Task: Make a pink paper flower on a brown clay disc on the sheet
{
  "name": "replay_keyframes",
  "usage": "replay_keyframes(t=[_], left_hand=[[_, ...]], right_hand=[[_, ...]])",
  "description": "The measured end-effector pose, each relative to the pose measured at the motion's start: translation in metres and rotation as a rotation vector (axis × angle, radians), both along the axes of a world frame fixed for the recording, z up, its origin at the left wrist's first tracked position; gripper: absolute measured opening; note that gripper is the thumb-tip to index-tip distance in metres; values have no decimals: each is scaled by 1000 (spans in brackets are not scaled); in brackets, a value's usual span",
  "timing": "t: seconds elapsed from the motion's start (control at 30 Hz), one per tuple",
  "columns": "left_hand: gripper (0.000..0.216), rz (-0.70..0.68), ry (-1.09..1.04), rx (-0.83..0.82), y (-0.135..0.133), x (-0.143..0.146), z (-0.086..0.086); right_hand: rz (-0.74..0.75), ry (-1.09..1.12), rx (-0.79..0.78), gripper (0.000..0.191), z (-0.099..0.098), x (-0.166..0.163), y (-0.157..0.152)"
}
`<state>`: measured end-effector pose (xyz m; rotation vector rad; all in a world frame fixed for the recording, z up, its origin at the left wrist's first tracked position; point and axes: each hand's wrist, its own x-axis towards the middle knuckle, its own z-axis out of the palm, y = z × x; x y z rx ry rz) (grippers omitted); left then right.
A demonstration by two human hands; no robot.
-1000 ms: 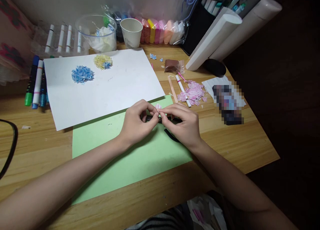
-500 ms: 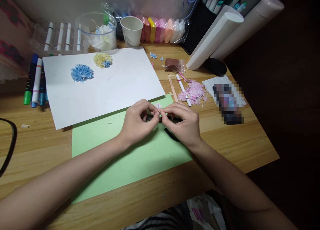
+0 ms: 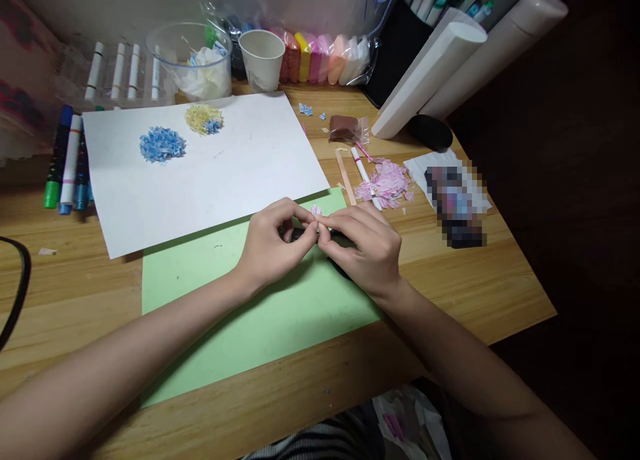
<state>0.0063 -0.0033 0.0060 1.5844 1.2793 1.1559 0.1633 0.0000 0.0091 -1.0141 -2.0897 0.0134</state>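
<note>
My left hand [image 3: 274, 243] and my right hand [image 3: 365, 247] meet fingertip to fingertip over the far edge of a green paper sheet [image 3: 250, 313]. Both pinch a tiny pink-and-white paper piece [image 3: 316, 212] between thumbs and forefingers. A dark object [image 3: 340, 237] lies under my right hand, mostly hidden. A heap of pink paper shreds [image 3: 387, 182] lies just beyond my right hand, beside a white marker [image 3: 364, 173] and a wooden stick [image 3: 345, 175].
A white sheet [image 3: 210, 167] carries a blue shred pile [image 3: 162, 144] and a yellow one [image 3: 204, 119]. Markers [image 3: 67, 163] lie at the left. At the back stand a plastic bowl [image 3: 190, 57], a paper cup [image 3: 261, 59], coloured clay packs [image 3: 320, 59] and white rolls [image 3: 430, 73].
My right hand's fingers have curled in slightly over the pink piece; both hands stay in place. The view has shifted a little.
</note>
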Motion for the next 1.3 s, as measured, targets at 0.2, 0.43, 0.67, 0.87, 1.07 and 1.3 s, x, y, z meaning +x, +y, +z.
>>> replay_keyframes(t=[0.2, 0.43, 0.67, 0.87, 1.07, 1.3], left_hand=[[4, -12, -69, -58, 2, -1, 2], [6, -10, -95, -85, 3, -2, 1], [10, 2, -62, -81, 3, -2, 2], [10, -7, -30, -67, 3, -2, 3], [11, 24, 24, -70, 2, -2, 2], [10, 45, 26, -57, 1, -2, 0]], right_hand=[[-25, -51, 47, 15, -3, 0, 0], [-47, -117, 117, 12, -3, -3, 1], [-45, 37, -29, 11, -3, -8, 0], [-57, 339, -390, 9, -1, -10, -2], [-67, 536, -755, 12, -2, -3, 4], [2, 761, -999, 16, 1, 5, 11]])
